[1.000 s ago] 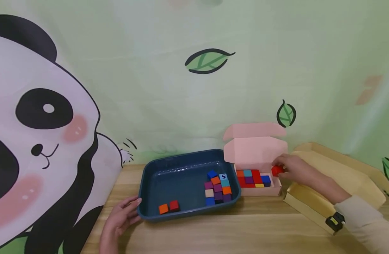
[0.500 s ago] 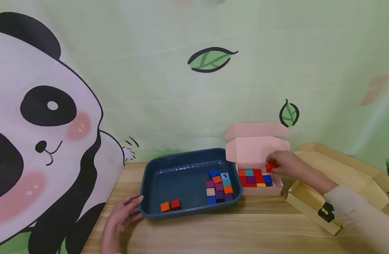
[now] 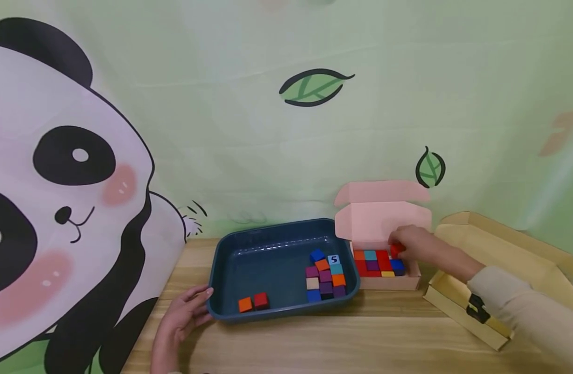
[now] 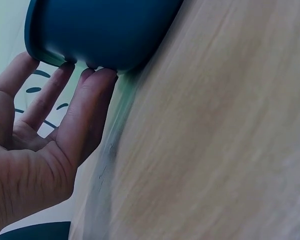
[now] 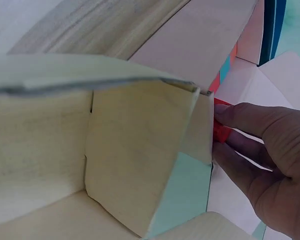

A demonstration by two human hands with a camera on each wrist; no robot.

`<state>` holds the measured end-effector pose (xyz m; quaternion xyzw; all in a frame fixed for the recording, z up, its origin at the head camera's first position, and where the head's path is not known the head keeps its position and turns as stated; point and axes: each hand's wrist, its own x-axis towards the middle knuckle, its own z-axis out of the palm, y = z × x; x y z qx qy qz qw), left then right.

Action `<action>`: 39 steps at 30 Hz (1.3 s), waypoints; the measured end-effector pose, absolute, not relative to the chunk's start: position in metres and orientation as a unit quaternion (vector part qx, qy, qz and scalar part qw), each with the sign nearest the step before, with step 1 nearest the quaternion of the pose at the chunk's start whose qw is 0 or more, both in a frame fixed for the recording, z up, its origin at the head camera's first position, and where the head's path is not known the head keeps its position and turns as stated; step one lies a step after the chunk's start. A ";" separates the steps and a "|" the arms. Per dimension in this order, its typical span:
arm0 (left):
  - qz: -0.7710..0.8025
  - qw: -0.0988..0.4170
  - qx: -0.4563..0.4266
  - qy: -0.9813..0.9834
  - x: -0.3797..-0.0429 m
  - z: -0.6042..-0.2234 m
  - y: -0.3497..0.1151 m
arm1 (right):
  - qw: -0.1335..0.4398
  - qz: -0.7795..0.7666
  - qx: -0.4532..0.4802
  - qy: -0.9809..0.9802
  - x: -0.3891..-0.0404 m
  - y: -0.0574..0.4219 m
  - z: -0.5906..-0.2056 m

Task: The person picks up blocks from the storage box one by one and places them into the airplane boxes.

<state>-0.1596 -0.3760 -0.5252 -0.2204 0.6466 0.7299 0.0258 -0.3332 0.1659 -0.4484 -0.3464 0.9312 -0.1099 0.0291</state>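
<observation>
My right hand pinches a red block between thumb and fingers, down inside the back right part of the open pink box. The right wrist view shows part of that red block between the fingertips. Red, orange, teal, purple, yellow and blue blocks fill the box to its left and front. My left hand has its fingertips against the left end of the dark blue tray, fingers extended. In the left wrist view they touch the outer side of the tray.
Inside the tray, coloured blocks cluster at the right, one marked 5. An orange block and a red block lie near its front left. An open yellow box stands under my right forearm. A panda-printed backdrop rises behind the wooden table.
My right hand has carried the red block left and down into the back of the pink box. The left hand stays at the tray. The head view has shifted slightly.
</observation>
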 end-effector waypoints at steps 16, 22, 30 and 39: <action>0.724 0.029 -0.227 0.651 -0.157 -0.525 -0.376 | 0.000 -0.052 -0.379 0.924 -0.334 0.155 -0.453; 0.725 0.030 -0.224 0.650 -0.157 -0.524 -0.377 | -0.032 -0.034 -0.412 0.910 -0.332 0.155 -0.459; 0.735 0.033 -0.212 0.643 -0.160 -0.522 -0.375 | 0.026 -0.050 -0.417 0.907 -0.328 0.155 -0.457; 0.726 0.034 -0.219 0.651 -0.156 -0.523 -0.376 | 0.081 -0.066 -0.396 0.912 -0.334 0.144 -0.450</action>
